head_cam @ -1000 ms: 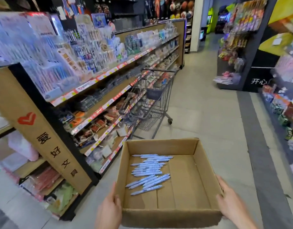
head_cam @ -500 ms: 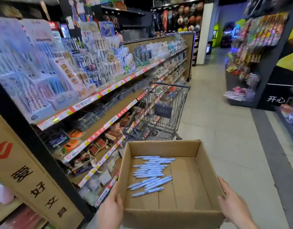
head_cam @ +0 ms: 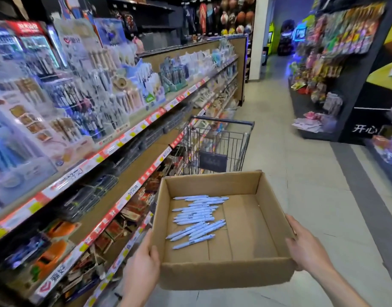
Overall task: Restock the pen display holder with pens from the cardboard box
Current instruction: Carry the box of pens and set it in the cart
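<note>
Left hand [head_cam: 140, 269] clamps the left wall of the cardboard box [head_cam: 226, 274], thumb over the rim, fingers outside. Right hand [head_cam: 307, 248] grips the right wall likewise. Box held level above the floor [head_cam: 305, 173], open top up. Light-blue pens [head_cam: 196, 220] lie loose on the box bottom, left half. Wire shopping cart [head_cam: 215, 149] just beyond the box. Stationery shelves [head_cam: 115, 142] line the left side of the aisle; blurred.
</note>
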Demonstrator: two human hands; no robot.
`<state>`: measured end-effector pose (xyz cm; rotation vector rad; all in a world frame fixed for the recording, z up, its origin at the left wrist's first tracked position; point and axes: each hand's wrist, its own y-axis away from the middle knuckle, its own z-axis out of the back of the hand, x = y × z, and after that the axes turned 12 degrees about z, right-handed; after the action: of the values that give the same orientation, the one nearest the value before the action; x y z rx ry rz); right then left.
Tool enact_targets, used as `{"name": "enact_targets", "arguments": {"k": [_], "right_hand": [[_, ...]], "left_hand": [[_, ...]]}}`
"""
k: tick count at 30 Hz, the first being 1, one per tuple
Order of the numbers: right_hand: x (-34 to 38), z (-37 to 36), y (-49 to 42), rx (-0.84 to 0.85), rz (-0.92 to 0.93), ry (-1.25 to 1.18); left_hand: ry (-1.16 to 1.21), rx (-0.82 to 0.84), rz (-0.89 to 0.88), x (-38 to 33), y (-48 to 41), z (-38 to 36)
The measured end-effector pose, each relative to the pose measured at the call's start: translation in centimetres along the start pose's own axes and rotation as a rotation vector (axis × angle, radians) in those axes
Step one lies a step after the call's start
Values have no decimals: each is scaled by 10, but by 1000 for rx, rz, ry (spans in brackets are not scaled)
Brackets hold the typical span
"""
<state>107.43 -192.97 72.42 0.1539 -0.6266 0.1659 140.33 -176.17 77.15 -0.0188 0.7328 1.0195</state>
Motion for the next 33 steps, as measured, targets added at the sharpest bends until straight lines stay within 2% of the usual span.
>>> {"name": "enact_targets", "arguments": {"k": [6,14,24,33], "right_hand": [[14,15,-173,8,117,26],[62,38,-351,124,188,93],[142,29,-491,222,261,51],[160,-10,-575,278,331,35]], "left_hand": [[-6,-117,8,-98,-95,-31],[51,-127,126,-190,-179,-53],[167,-169,257,-227,-250,-72],[251,-151,323,-228,-298,-118]]}}
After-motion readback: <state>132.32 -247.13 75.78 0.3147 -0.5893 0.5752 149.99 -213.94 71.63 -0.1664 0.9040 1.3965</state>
